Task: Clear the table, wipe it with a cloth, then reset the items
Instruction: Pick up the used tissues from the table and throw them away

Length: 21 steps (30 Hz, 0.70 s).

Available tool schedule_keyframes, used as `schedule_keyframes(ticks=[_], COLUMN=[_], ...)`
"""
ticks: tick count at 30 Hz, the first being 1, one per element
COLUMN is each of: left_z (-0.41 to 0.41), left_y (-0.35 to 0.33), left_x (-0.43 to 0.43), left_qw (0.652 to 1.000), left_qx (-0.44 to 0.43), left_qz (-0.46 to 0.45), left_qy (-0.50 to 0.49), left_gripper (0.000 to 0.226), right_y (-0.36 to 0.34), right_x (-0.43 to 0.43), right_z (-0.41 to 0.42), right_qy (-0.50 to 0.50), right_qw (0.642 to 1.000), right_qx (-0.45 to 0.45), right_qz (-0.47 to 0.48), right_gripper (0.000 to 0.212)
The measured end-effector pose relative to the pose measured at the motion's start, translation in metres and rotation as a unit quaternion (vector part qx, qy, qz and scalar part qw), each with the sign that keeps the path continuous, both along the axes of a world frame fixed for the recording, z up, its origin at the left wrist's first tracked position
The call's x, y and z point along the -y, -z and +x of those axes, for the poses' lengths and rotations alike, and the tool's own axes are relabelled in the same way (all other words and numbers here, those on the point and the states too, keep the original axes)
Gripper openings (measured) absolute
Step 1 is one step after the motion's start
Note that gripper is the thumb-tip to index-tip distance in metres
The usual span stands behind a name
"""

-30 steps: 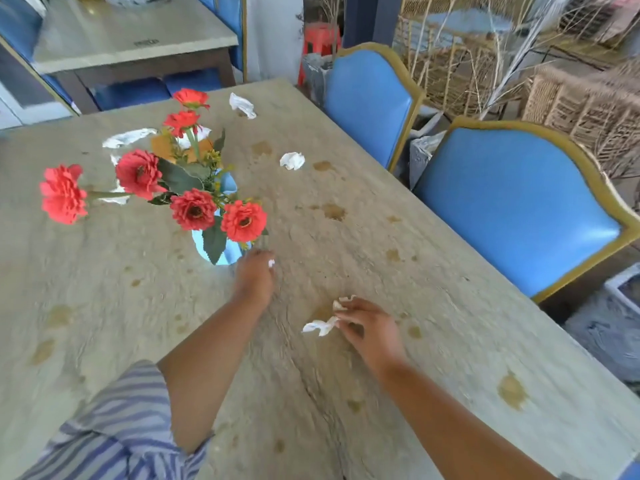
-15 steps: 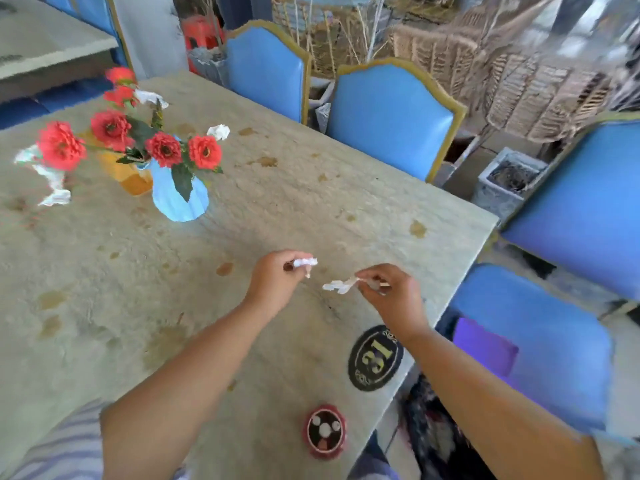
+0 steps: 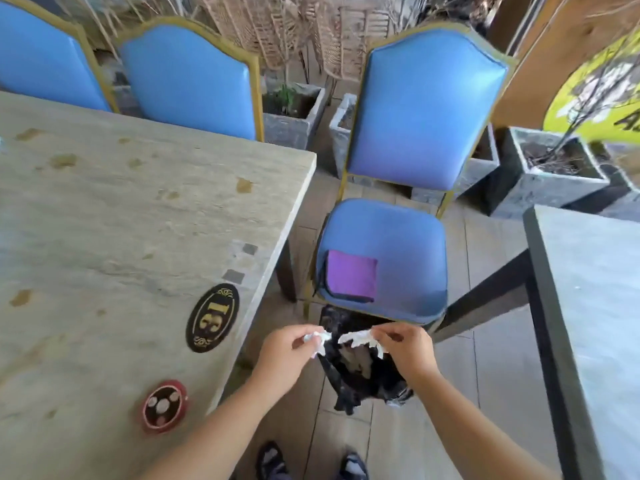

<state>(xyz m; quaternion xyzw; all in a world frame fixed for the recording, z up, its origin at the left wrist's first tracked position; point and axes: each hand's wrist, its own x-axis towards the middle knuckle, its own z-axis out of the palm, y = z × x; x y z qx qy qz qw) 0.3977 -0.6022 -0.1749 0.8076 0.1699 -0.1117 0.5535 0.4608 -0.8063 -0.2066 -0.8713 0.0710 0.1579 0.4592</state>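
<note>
My left hand (image 3: 289, 355) pinches a crumpled white tissue scrap (image 3: 317, 339). My right hand (image 3: 407, 349) pinches a second, longer white tissue scrap (image 3: 358, 337). Both hands are off the table's right edge, above a black rubbish bag (image 3: 360, 379) standing on the floor. The stained stone table (image 3: 104, 237) lies to the left with brown spots on it. A folded purple cloth (image 3: 351, 278) rests on the seat of a blue chair (image 3: 384, 258) just beyond the bag.
On the table's near corner are a black oval number plate (image 3: 212, 317) and a small red round dish (image 3: 163, 406). Two more blue chairs (image 3: 194, 81) stand behind the table. A second table (image 3: 595, 306) is at the right; stone planters (image 3: 550, 171) sit behind.
The view has swung right, away from the flower vase. Both hands have carried their tissue scraps from the tabletop past its edge to above the black bag.
</note>
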Motion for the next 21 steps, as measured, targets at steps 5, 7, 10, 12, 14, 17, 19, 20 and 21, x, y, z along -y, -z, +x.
schedule_keyframes(ticks=[5,7,10,12,14,17,19,20,21], left_z=[0.025,0.039,0.064,0.080,0.094,0.111,0.121,0.124,0.127], left_y=[0.068,0.102,0.166,0.216,0.268,0.326,0.354,0.368,0.376], left_x=[0.055,0.070,0.088,0.096,0.103,0.117,0.123,0.124,0.125], left_qw=[0.994,0.989,0.981,0.976,0.970,0.963,0.960,0.959,0.960], left_qx=[-0.103,-0.134,-0.176,-0.202,-0.224,-0.241,-0.249,-0.257,-0.258], left_qz=[-0.038,-0.048,-0.050,-0.049,-0.056,-0.044,-0.034,-0.037,-0.037], left_qy=[-0.013,-0.035,-0.069,-0.072,-0.075,-0.116,-0.124,-0.114,-0.099], left_gripper=[0.017,0.016,0.011,0.008,0.009,0.007,0.011,0.024,0.034], right_y=[0.071,0.104,0.159,0.203,0.245,0.302,0.336,0.348,0.356], right_x=[0.054,0.061,0.067,0.068,0.069,0.069,0.069,0.069,0.068], right_z=[0.001,0.008,0.024,0.034,0.043,0.051,0.055,0.056,0.057], right_qy=[0.106,0.148,0.197,0.213,0.229,0.253,0.264,0.272,0.277], right_qw=[0.989,0.980,0.966,0.958,0.951,0.941,0.934,0.930,0.927], right_qx=[-0.102,-0.134,-0.170,-0.190,-0.205,-0.224,-0.237,-0.244,-0.249], right_qz=[-0.009,0.001,0.006,0.008,0.004,0.013,0.032,0.044,0.054], right_gripper=[0.017,0.015,0.012,0.021,0.029,0.011,0.010,0.012,0.015])
